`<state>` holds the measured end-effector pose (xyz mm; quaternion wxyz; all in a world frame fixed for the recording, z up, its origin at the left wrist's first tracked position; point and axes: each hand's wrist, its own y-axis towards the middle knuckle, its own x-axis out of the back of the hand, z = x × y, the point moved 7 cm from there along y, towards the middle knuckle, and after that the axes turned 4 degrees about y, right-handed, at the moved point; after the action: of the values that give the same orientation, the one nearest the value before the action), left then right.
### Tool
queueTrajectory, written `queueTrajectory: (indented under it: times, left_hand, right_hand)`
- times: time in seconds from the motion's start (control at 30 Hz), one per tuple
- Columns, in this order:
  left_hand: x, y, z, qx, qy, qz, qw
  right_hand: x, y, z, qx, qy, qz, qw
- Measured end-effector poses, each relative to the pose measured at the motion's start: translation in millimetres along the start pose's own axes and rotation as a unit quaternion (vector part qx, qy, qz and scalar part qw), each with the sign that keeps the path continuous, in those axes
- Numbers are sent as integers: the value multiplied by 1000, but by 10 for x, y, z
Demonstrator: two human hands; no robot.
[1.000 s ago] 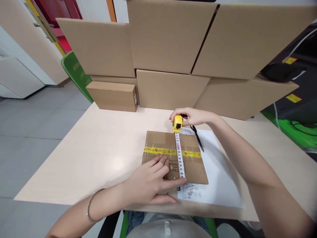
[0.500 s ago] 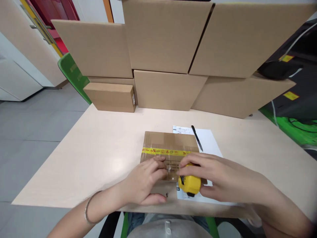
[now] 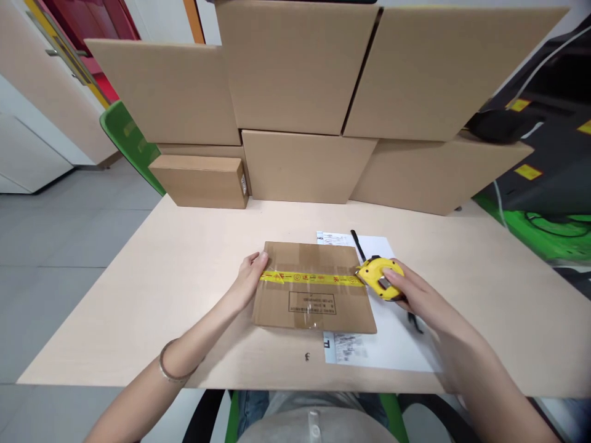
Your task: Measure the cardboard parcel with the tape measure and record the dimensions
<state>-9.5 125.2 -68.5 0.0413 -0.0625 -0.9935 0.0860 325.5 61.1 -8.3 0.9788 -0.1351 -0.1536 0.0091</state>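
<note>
- Flat brown cardboard box [image 3: 314,258]: over the pale wooden surface [image 3: 138,295] and white paper [image 3: 392,344]; your left hand's [image 3: 248,278] grip clamps its left edge, likely steadying it.
- Yellow tape measure [image 3: 373,268]: clamped in your right hand's [image 3: 415,292] grip, by the box's right edge.

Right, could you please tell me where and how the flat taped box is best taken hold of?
I'd grip the flat taped box by its left and right edges, one hand from each side, since it is broad and shallow. The left hand is at its left edge; the right hand should probably put down the yellow tape measure first.
</note>
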Motion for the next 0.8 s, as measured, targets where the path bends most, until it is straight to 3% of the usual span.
queueTrajectory:
  times: [0.13, 0.27, 0.43, 0.57, 0.63, 0.7, 0.8]
  left_hand:
    - [-54, -43, -145, -58, 36, 100, 993]
    - [115, -68, -292, -125, 73, 87, 986]
    - [80, -255, -498, -308, 107, 115, 938]
    - [-21, -367, -408, -409, 172, 134, 886]
    - [-44, -373, -322, -427, 183, 147, 873]
    - [-41, -353, -247, -423, 180, 156, 874]
    - [-17, -332, -182, -414, 172, 160, 879]
  right_hand:
    - [-23, -131, -86, 5, 57, -15, 998]
    - [103, -202, -92, 22, 122, -41, 991]
    - [430, -218, 269, 114, 228, -134, 958]
    - [494, -147, 614, 149, 215, -131, 956]
    - [355, -98, 842, 185, 128, -114, 968]
    - [30, -59, 1146, 256, 14, -55, 965]
    - [-663, -61, 1582, 376, -127, 79, 914]
